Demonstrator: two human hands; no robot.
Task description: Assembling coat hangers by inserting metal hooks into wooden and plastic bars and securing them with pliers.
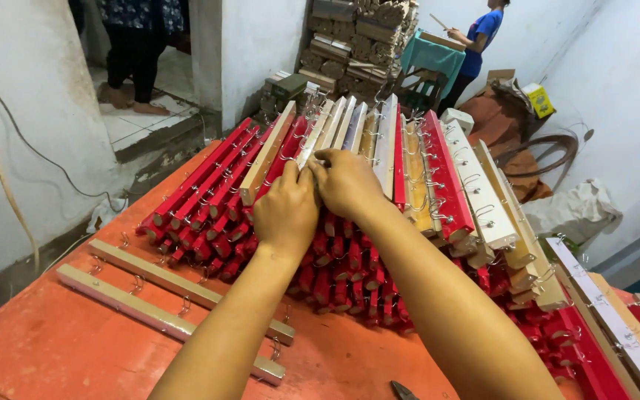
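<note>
1. The left hand (284,215) and the right hand (347,181) are resting side by side on top of a big heap of long red-painted wooden hanger bars with small metal hooks (209,196), which is lying on the orange tabletop (61,348).
2. The fingers of both hands are curling down together onto the end of one pale unpainted wooden bar (312,141) near the top of the heap; whether they are fully gripping it I cannot tell, since the fingertips are tucked out of sight.
3. White-painted wooden bars (475,192) are leaning across the right side of the heap.
4. Two pale wooden bars with hooks (150,296) are lying apart from the heap, near the left forearm.
5. Another person in a blue top (479,37) is standing well away at a green-covered table (431,55).
</note>
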